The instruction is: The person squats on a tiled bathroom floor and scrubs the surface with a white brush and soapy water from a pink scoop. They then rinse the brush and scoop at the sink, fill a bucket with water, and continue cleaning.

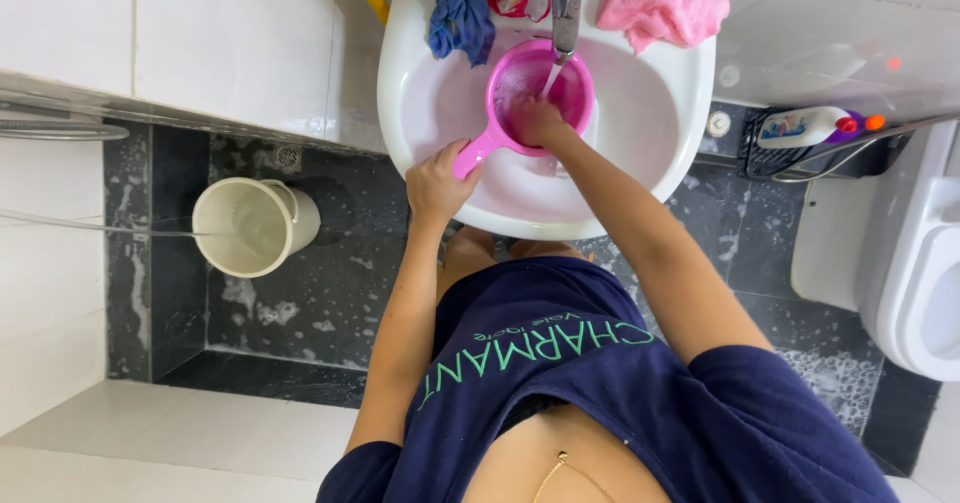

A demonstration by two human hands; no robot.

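- Dark blue shirt fills the near edge of the view, with both bare arms reaching forward from it to the white sink.
- Left hand is closed round the handle of the pink scoop, gripping near the end, which keeps the bowl level and steady under the tap.
- Right hand is inside the bowl of the scoop with fingers curled against its wall; whether it pinches anything I cannot tell. It looks placed to rub the inside while water runs over it.
- Water falls in a thin stream from the tap straight into the scoop, which sits in the middle of the basin, so spill drains away below.
- Blue cloth and pink cloth lie on the back rim of the sink, either side of the tap, out of the water yet near.
- Cream bucket stands on the dark wet floor to the left, well apart from the sink.
- White spray bottle lies in a black rack on the right, beside the toilet.
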